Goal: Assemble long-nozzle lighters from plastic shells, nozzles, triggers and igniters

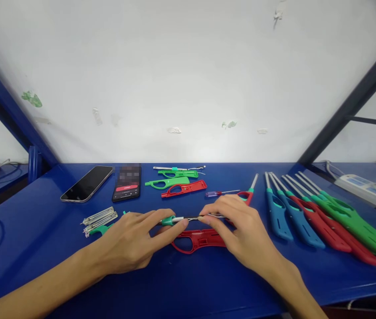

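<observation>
My left hand [137, 239] is closed around a lighter barrel with a teal collar [168, 220], pinched between thumb and fingers. A thin wire [192, 218] runs from the barrel's end toward my right hand [236, 221], whose thumb and forefinger pinch it. Just below lies a red lighter half-shell [204, 239], hollow side up, its right end hidden by my right hand. Behind that hand, a red lighter with a teal collar [251, 190] and metal barrel is partly covered. Left of my left hand are several metal barrel pieces [99, 219] and a teal part [103, 229].
Green half-shells [171, 182], a red half-shell [188, 188] and a purple-handled screwdriver [212, 193] lie toward the wall. Two phones [88, 182] rest at back left. Several blue, red and green lighters [327, 226] fan out at right, near a white power strip [370, 192].
</observation>
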`<state>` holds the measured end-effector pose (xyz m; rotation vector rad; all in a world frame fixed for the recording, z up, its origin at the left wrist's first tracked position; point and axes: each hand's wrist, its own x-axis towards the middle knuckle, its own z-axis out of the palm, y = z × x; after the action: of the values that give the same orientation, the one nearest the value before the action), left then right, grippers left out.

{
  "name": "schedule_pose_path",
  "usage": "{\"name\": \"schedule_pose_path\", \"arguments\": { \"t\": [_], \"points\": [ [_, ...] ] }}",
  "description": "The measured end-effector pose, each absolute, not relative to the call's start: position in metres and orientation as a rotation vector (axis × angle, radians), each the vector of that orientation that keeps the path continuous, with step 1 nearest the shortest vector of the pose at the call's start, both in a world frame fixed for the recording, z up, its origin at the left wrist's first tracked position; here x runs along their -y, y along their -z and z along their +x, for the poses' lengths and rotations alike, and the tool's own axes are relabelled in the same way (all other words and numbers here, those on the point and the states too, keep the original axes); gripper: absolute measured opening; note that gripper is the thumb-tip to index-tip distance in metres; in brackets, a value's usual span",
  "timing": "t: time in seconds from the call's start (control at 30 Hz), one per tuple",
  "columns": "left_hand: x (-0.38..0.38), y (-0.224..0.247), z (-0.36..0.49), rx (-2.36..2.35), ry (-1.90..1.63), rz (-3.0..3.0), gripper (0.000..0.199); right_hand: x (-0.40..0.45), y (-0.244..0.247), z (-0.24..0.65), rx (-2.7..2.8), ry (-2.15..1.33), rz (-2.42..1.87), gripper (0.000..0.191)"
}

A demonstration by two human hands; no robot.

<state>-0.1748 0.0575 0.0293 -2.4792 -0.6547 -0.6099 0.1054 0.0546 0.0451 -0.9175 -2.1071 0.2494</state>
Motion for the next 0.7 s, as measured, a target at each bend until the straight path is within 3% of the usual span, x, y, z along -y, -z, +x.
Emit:
{"name": "schedule_pose_path", "arguments": {
  "t": [0.37, 0.57, 0.7],
  "points": [
    [-0.052, -0.032, -0.172, 0.619, 0.608, -2.490, 0.060, -0.053, -0.043, 0.100, 2.129, -0.169, -0.810, 0.008],
    [-0.053, -0.032, -0.167, 0.665, 0.868, -2.542, 0.034, -0.057, -0.041, 0.101, 2.114, -0.028, -0.688, 0.005],
    [-0.050, -0.030, -0.162, 0.723, 0.963, -2.578, 0.031, -0.056, -0.043, 0.103, 2.126, 0.132, -0.623, 0.009]
  ]
}}
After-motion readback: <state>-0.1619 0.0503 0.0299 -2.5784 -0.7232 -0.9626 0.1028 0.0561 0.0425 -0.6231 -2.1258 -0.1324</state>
